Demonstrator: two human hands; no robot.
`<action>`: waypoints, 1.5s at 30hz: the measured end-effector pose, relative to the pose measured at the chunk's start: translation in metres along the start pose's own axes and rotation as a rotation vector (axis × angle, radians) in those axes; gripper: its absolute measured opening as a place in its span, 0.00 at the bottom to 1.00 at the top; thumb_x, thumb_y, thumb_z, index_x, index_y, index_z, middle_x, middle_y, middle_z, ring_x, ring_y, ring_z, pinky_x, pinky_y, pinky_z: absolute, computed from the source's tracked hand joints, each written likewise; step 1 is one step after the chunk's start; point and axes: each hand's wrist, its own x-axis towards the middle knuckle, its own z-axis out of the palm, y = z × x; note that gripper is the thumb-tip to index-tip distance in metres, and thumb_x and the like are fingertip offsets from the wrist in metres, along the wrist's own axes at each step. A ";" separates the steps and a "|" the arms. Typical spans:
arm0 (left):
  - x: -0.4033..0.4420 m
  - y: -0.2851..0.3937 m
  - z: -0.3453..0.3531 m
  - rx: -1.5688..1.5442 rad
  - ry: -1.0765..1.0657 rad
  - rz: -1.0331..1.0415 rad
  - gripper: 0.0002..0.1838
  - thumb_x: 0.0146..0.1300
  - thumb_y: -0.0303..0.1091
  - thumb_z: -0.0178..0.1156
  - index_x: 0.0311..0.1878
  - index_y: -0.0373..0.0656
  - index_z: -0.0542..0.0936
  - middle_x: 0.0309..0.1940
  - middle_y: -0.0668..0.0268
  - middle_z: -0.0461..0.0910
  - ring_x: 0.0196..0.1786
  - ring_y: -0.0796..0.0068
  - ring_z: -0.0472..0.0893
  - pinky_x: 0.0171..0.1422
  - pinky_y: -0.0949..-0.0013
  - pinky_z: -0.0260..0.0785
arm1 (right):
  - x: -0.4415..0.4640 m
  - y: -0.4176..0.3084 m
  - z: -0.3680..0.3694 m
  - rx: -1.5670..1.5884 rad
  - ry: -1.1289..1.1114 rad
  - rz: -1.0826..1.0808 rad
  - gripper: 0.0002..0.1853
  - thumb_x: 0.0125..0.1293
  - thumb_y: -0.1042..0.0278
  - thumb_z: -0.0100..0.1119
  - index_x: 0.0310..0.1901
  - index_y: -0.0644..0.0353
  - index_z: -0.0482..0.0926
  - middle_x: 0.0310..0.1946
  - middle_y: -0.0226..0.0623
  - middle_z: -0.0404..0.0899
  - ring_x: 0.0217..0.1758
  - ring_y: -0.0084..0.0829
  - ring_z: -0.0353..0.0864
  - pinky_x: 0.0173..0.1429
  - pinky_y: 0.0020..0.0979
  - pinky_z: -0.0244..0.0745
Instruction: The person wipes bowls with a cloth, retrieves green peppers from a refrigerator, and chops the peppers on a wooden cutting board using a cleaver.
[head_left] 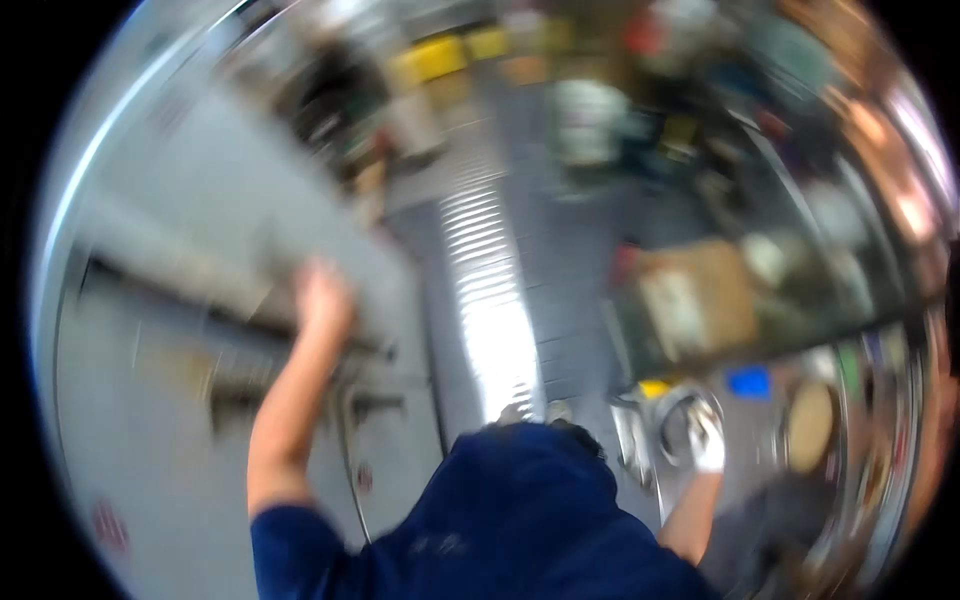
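My left hand point(325, 295) is bare and reaches out beside a large grey metal cabinet point(150, 330) with a long dark gap or handle bar across its front. Motion smears the fingers, so I cannot see whether they touch it. On my right hand point(708, 442) is a white glove. It lies over the right rim of a round metal pan or bowl point(674, 430). Blur hides whether the gloved fingers grip that rim.
A shiny ridged metal strip point(480, 270) runs along the dark tiled floor. At the right, a counter carries a brown board point(715, 290), with a blue item point(748, 382) and a round tan item point(811, 427) nearer me. A white bucket-like container point(588, 120) stands farther off.
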 end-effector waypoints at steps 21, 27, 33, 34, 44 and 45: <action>0.094 0.047 -0.047 -0.910 0.840 -0.131 0.06 0.54 0.32 0.68 0.32 0.48 0.80 0.30 0.64 0.77 0.37 0.59 0.82 0.38 0.58 0.79 | -0.019 -0.008 -0.054 0.199 0.265 0.077 0.18 0.77 0.80 0.60 0.65 0.59 0.81 0.62 0.39 0.84 0.60 0.34 0.86 0.44 0.19 0.84; 0.137 -0.040 0.164 -0.883 0.397 -0.865 0.12 0.64 0.34 0.66 0.47 0.37 0.82 0.47 0.47 0.85 0.48 0.42 0.85 0.54 0.47 0.79 | -0.027 -0.042 0.017 0.138 0.087 -0.159 0.19 0.81 0.76 0.55 0.70 0.64 0.75 0.70 0.48 0.77 0.61 0.33 0.83 0.45 0.20 0.81; 0.204 -0.137 0.335 -0.784 -0.064 -0.841 0.11 0.65 0.29 0.60 0.45 0.39 0.89 0.50 0.47 0.89 0.53 0.49 0.89 0.60 0.51 0.82 | -0.039 -0.044 0.283 -1.773 0.348 -0.477 0.14 0.77 0.70 0.66 0.55 0.72 0.80 0.62 0.58 0.80 0.59 0.50 0.83 0.63 0.44 0.82; 0.215 -0.150 0.352 -0.783 -0.121 -0.847 0.12 0.66 0.29 0.60 0.46 0.40 0.89 0.51 0.47 0.88 0.55 0.50 0.89 0.61 0.52 0.82 | -0.031 -0.036 0.323 -1.812 0.419 -0.360 0.15 0.75 0.69 0.69 0.53 0.73 0.82 0.60 0.57 0.82 0.59 0.50 0.84 0.63 0.43 0.82; 0.249 -0.209 0.441 -0.959 -0.435 -0.736 0.17 0.69 0.29 0.57 0.56 0.39 0.89 0.59 0.49 0.86 0.63 0.49 0.86 0.67 0.50 0.80 | 0.201 0.185 0.608 -0.203 -0.684 0.482 0.16 0.54 0.84 0.66 0.44 0.59 0.83 0.60 0.49 0.82 0.50 0.40 0.83 0.42 0.30 0.79; 0.253 -0.215 0.434 -0.959 -0.475 -0.698 0.17 0.70 0.29 0.57 0.56 0.39 0.89 0.59 0.49 0.86 0.64 0.49 0.86 0.67 0.51 0.79 | 0.219 0.203 0.644 -0.172 -0.774 0.527 0.15 0.55 0.86 0.64 0.45 0.61 0.83 0.60 0.51 0.83 0.49 0.39 0.84 0.44 0.29 0.82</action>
